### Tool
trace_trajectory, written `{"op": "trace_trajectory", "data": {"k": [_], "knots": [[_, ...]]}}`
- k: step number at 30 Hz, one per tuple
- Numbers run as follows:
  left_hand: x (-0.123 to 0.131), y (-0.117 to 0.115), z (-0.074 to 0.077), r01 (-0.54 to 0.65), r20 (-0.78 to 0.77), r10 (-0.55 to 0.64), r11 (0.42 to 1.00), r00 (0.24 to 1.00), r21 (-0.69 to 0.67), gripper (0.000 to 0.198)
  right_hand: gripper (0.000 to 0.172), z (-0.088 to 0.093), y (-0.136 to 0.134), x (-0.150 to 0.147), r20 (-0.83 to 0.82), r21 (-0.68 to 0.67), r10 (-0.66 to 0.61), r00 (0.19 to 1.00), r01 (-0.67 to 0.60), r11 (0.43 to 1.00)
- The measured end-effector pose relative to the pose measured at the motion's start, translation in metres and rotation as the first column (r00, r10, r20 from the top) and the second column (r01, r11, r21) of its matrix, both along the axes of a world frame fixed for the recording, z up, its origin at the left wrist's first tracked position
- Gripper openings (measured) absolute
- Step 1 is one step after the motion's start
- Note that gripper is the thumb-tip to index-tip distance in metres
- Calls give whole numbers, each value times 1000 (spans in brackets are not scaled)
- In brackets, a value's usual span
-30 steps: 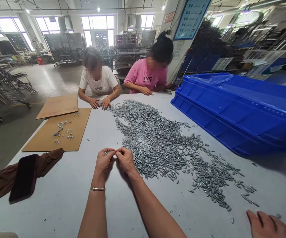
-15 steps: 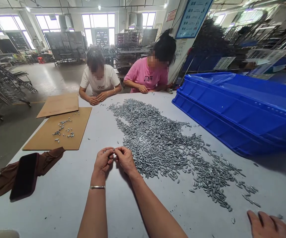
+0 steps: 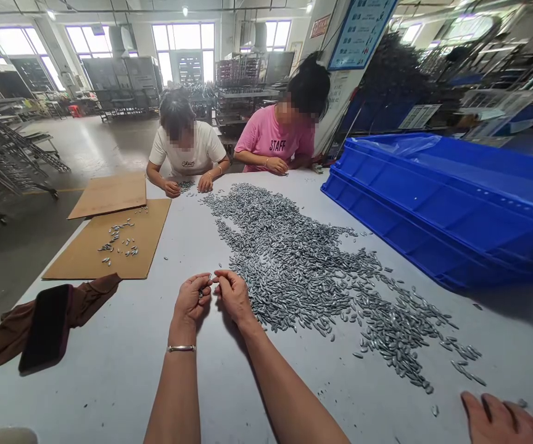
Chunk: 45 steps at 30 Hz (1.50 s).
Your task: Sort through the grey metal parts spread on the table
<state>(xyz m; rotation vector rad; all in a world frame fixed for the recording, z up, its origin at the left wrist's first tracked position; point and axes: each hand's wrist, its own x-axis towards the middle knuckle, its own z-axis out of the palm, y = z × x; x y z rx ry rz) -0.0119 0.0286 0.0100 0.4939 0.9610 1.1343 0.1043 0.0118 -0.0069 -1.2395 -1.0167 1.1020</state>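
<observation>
My left hand (image 3: 193, 297) is closed, with several small grey spindle-shaped pieces (image 3: 201, 294) showing between its curled fingers. One piece sits at its thumb and fingertip. Just to the right, my right hand (image 3: 233, 297) is pinched, its fingertips close to those of the left; whatever is in the pinch is too small to make out. Both hands are just above the white table (image 3: 123, 357). Beside my right hand spreads a large heap of the same grey pieces (image 3: 294, 265).
Cardboard sheets (image 3: 67, 262), one with loose pieces on it, lie at left near a phone (image 3: 45, 327) on a brown cloth (image 3: 93, 299). Stacked blue crates (image 3: 405, 216) stand at right. Two co-workers sit opposite; another person's hand (image 3: 507, 419) rests at lower right.
My fingertips, touching before, are slightly apart now, and the pieces in my left hand show more. The co-worker in white has spread their hands, baring a small pile.
</observation>
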Motion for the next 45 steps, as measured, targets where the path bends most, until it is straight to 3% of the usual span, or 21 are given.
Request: {"op": "trace_trajectory", "data": {"k": [10,15,25,33,39,43,45], "knots": [[1,-2,2,-58,-144,64,997,988,50,31,25,4,-3,0,309,120,18,951,-57,991],[4,-5,5,-54,-236,63,997,970,47,28,23,3,-3,1,377,131,3,926,-57,990],[3,-5,1,-24,-309,29,1000,951,18,22,21,-8,0,-1,587,194,-63,807,-64,979],[0,-2,2,1,-201,1,1000,980,8,26,24,-4,-1,-1,419,131,-22,908,-36,991],[-1,-2,1,-14,-170,14,1000,985,6,30,19,3,-1,1,254,40,-72,965,64,997],[-2,-4,4,11,-148,-8,1000,989,22,31,27,4,0,4,-4,0,-4,1000,4,1000],[-2,-5,6,37,-138,-33,999,990,24,30,27,5,0,5,-29,15,48,998,-47,999]]}}
